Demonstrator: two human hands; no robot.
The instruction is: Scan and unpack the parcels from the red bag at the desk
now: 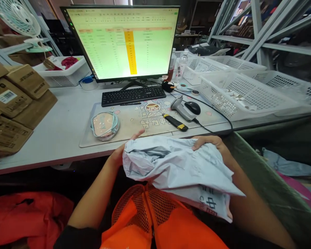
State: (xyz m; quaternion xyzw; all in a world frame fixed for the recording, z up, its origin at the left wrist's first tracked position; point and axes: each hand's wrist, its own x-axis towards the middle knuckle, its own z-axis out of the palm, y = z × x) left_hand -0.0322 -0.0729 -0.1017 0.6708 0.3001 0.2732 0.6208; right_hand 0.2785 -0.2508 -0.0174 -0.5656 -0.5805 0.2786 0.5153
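A crumpled white plastic mailing bag (176, 166) with dark printed characters on its lower right part is held up in front of the desk's near edge. My right hand (211, 142) is closed on its upper right edge, thumb on top. At the bag's left end, my left hand (120, 152) supports it, with one finger stretched out past the upper edge and the other fingers hidden behind the plastic. A dark fold shows near the bag's upper left, but its contents are out of sight.
A keyboard (133, 95), barcode scanner (182, 109), mouse (192, 107), yellow-black utility knife (175, 122) and clear pouch (105, 126) lie on the desk. Behind stands a monitor (106, 48). Cardboard boxes (12, 103) are stacked left; white baskets (228, 95) stand right.
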